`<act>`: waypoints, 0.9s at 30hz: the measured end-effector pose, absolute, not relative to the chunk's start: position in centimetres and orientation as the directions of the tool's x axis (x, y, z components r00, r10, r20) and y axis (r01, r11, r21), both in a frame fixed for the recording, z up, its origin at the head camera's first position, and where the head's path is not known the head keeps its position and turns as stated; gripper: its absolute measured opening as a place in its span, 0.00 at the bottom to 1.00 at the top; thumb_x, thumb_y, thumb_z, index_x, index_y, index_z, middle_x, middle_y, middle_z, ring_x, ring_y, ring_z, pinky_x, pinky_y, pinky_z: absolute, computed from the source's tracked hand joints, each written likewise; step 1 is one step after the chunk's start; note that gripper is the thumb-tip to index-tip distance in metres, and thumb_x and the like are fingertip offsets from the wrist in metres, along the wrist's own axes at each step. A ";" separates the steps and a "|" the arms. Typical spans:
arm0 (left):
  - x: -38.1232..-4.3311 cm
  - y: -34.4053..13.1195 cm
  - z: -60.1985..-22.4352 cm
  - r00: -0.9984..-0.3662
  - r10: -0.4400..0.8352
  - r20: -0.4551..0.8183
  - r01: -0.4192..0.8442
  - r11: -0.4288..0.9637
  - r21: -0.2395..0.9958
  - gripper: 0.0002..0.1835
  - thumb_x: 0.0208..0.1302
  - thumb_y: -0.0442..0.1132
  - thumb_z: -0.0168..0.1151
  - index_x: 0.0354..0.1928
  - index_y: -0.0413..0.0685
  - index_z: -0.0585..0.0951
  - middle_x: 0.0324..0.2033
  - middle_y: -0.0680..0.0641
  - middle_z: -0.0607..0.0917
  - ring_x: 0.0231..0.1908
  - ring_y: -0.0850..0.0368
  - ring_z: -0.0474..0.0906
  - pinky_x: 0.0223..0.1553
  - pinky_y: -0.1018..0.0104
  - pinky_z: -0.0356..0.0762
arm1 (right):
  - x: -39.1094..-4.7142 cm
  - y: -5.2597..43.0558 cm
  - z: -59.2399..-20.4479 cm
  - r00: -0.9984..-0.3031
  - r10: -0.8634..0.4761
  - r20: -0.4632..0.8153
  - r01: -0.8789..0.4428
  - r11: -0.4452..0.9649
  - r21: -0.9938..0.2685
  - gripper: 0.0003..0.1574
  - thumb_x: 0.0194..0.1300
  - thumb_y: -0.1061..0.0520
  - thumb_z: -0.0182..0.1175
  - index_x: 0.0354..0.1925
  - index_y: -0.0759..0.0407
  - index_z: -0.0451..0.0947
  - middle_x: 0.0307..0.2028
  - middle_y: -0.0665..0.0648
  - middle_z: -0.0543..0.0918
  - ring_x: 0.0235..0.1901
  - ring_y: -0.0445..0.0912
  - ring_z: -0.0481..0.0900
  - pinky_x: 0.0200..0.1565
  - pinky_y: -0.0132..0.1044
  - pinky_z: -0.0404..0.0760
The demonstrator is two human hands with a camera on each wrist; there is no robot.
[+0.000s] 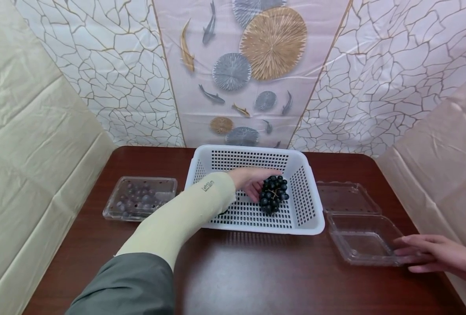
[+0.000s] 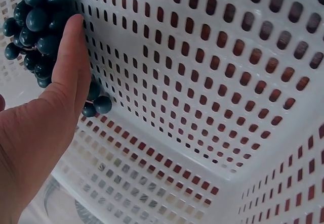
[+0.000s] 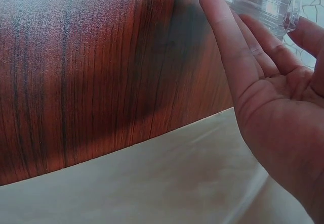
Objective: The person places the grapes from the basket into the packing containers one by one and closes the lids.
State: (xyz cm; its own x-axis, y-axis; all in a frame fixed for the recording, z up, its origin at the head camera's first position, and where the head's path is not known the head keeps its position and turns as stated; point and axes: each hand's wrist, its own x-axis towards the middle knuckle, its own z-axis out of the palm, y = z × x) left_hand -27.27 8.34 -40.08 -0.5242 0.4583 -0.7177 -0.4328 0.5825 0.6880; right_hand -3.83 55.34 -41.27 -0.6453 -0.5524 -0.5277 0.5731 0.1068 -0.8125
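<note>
In the head view, my left hand (image 1: 250, 180) is inside the white basket (image 1: 313, 210), at the left side of a bunch of dark grapes (image 1: 273, 194). The thumb lies straight along the far side of the bunch; the other fingers are partly hidden beside it. Up close in the left wrist view, grapes (image 2: 38, 21) show on both sides of the straight digit. On the right, my right hand (image 1: 433, 253) pinches the near right corner of a clear plastic box (image 1: 368, 262), thumb on one side of the wall and fingers on the other. The box's lid (image 1: 349, 197) lies folded back.
A closed clear box (image 1: 168, 186) with purplish grapes (image 1: 138, 199) sits left of the basket, partly behind my left forearm. All stand on a dark wooden table (image 1: 248, 275). Cloth-like walls enclose its sides and back.
</note>
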 end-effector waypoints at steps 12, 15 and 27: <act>-26.6 9.3 -40.1 -0.561 0.460 -0.688 -0.400 0.577 0.712 0.48 0.72 0.66 0.64 0.78 0.38 0.64 0.58 0.28 0.78 0.57 0.35 0.81 0.54 0.46 0.90 | -3.7 55.1 -41.8 -0.638 -0.571 -0.516 0.577 0.089 -0.812 0.37 0.91 0.57 0.27 0.60 0.42 0.86 0.58 0.45 0.88 0.57 0.45 0.88 0.58 0.44 0.89; -26.6 9.7 -40.2 -0.544 0.472 -0.693 -0.400 0.580 0.710 0.45 0.74 0.64 0.62 0.78 0.39 0.65 0.59 0.29 0.78 0.59 0.37 0.80 0.56 0.46 0.89 | -3.7 54.9 -42.1 -0.640 -0.595 -0.486 0.560 0.072 -0.825 0.39 0.91 0.59 0.25 0.62 0.42 0.85 0.59 0.45 0.88 0.58 0.44 0.87 0.59 0.43 0.89; -26.3 11.4 -40.0 -0.537 0.493 -0.684 -0.368 0.593 0.716 0.44 0.74 0.61 0.65 0.79 0.40 0.65 0.61 0.30 0.79 0.62 0.38 0.79 0.58 0.48 0.89 | -3.4 54.8 -42.8 -0.708 -0.477 -0.521 0.497 0.189 -0.847 0.33 0.90 0.60 0.33 0.57 0.37 0.85 0.55 0.51 0.89 0.53 0.44 0.90 0.53 0.43 0.92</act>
